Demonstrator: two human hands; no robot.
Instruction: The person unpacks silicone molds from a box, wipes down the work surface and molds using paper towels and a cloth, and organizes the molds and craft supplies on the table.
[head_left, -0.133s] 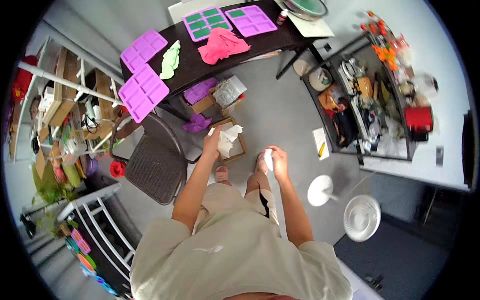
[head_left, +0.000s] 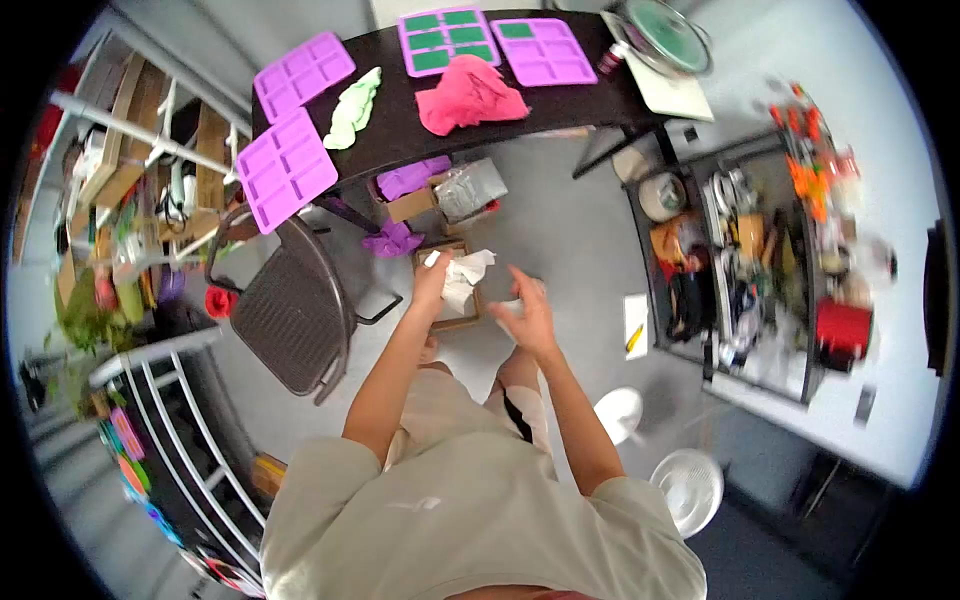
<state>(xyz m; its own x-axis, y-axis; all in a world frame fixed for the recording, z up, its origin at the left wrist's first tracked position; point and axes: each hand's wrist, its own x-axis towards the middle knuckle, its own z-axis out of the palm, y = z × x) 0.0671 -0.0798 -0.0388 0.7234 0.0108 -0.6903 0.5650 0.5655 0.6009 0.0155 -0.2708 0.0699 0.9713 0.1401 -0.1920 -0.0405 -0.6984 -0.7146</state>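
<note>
Crumpled white tissue paper [head_left: 466, 275] is gripped in my left hand [head_left: 431, 284] in front of my body, its loose end spreading to the right. Close by on the right, my right hand [head_left: 530, 322] has its thumb and fingers partly spread around a small white piece of tissue [head_left: 510, 308], which is blurred. A gap separates the two hands. Below them on the floor stands an open cardboard box [head_left: 460, 322], partly hidden by my left hand and the tissue.
A dark table [head_left: 385, 105] holds purple molds [head_left: 288, 170], some filled with green, a pink cloth [head_left: 470, 97] and a light green cloth [head_left: 353, 108]. A chair [head_left: 290, 310] stands left. Cluttered shelves [head_left: 735, 270] and a white fan [head_left: 690, 492] are at right.
My right hand has moved left toward the tissue in my left hand, and its fingers have spread. The camera view has shifted slightly.
</note>
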